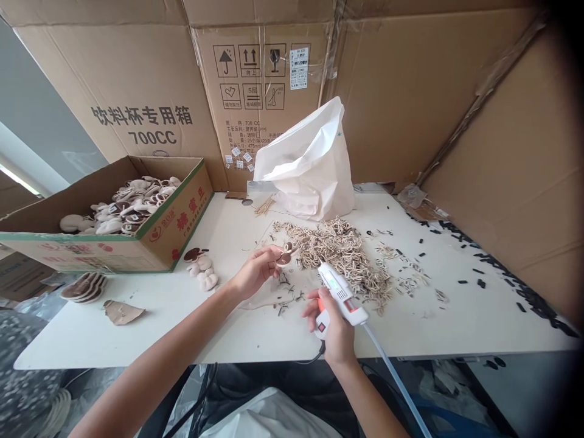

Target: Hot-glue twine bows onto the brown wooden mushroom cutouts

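Note:
Between the fingers of my left hand (261, 269) is a small brown and cream fabric piece (285, 255), held over the table at the edge of a heap of cord loops. My right hand (335, 325) grips a white hot glue gun (341, 295) with an orange trigger; its nozzle points up and left toward the heap. A long translucent glue stick (395, 374) runs out of its back end. The beige cord loops (340, 246) lie piled just beyond both hands. Left of my left hand rest several puffy cream pieces (204, 272) and a dark brown oval piece (192, 254).
A cardboard box (187, 216) full of cream and brown pieces stands at the left. Stacked brown pieces (85, 287) and a torn cardboard scrap (122, 312) lie before it. Behind the heap is a white bag (314, 167). Black bits (481, 283) scatter along the right edge. Cardboard walls surround the table.

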The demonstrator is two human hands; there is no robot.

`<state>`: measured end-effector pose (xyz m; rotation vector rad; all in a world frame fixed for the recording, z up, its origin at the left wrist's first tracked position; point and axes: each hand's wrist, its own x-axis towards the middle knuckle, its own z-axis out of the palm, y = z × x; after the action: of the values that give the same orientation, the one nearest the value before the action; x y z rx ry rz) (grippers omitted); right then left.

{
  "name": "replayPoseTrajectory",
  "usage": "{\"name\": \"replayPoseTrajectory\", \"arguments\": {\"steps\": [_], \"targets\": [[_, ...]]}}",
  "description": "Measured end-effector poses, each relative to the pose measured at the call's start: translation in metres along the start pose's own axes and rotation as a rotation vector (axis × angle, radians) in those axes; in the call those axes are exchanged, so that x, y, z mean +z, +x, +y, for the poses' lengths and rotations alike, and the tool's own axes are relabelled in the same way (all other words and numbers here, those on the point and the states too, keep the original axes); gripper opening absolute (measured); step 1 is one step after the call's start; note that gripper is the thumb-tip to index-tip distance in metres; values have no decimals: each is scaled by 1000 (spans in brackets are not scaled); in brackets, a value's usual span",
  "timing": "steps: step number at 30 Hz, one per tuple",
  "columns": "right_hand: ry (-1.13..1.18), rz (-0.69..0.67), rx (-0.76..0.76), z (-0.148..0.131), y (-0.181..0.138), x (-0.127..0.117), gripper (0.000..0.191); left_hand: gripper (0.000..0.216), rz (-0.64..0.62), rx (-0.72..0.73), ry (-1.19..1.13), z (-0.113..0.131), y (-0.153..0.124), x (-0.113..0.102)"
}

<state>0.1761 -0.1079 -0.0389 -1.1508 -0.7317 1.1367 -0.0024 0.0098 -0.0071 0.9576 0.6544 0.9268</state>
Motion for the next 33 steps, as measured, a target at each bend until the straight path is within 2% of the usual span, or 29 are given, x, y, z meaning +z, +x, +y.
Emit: {"name": "replayPoseTrajectory", "arguments": {"steps": [11,19,24,29,31,33], "targets": [[63,47,-13,-2,2,4,42,30,-302,-123,184,0,-5,0],[-1,30,-8,2,5,2,38,34,-424,-166,295,2,-6,3],[38,73,-7,3,6,3,34,34,-403,-192,347,1,-5,1],[126,156,-17,0,7,6,32,44,-352,-180,445,4,-5,3],[150,178,-17,0,8,6,32,47,-248,-111,397,5,-4,3],[161,181,-12,0,8,6,31,48,-62,-18,310,4,-1,2]]}}
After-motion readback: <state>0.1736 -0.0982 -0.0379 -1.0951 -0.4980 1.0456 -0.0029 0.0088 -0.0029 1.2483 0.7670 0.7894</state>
